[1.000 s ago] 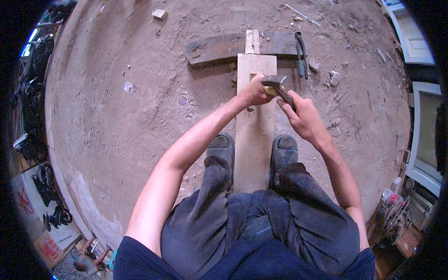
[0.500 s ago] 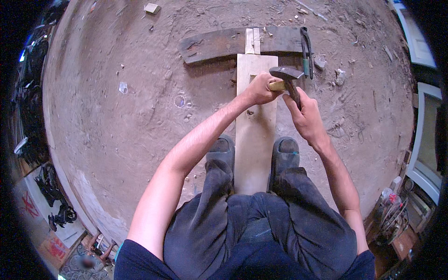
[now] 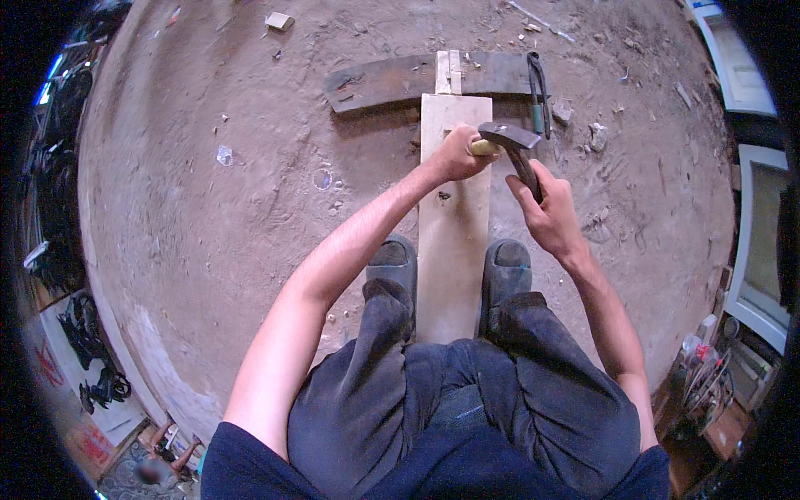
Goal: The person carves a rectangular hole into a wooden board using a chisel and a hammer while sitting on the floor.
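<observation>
My left hand [image 3: 458, 155] is closed around a tool with a pale yellow handle [image 3: 483, 147], over the far part of a light wooden board [image 3: 454, 275]. The rest of that tool is hidden by my fingers. In my right hand [image 3: 550, 204] I grip a hammer [image 3: 525, 171] by its dark handle. Its dark metal head lies over the end of the yellow handle; whether they touch I cannot tell. The board runs lengthwise between my feet, and a dark knot shows on its face.
Beyond the board's far end a dark, weathered plank [image 3: 383, 82] lies crosswise, with pale wood strips [image 3: 448, 71] on it. Pincers with a green grip [image 3: 537, 100] lie at its right end. Stones [image 3: 597, 136] and a small wood block [image 3: 279, 21] are on the dirt floor.
The hammer head has come slightly left and down, closer over the yellow handle's end. Both hands keep their grips, and the whole view has shifted a little.
</observation>
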A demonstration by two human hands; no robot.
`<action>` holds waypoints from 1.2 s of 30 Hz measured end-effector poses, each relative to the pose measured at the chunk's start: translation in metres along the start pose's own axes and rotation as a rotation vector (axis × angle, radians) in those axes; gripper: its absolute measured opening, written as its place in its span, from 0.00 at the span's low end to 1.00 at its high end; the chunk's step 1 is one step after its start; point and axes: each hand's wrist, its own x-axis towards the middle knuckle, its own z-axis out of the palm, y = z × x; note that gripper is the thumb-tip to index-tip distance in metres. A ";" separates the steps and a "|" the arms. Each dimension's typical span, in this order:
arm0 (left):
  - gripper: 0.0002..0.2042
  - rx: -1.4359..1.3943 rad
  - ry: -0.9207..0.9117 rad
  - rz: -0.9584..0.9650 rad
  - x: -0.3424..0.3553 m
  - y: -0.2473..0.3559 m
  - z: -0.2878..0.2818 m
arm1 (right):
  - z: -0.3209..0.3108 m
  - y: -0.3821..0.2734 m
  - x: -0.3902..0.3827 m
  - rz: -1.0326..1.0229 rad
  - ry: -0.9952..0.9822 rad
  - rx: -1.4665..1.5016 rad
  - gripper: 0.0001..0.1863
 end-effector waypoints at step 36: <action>0.05 -0.074 0.130 0.015 0.001 0.000 0.007 | 0.009 0.002 0.016 0.112 -0.017 0.018 0.13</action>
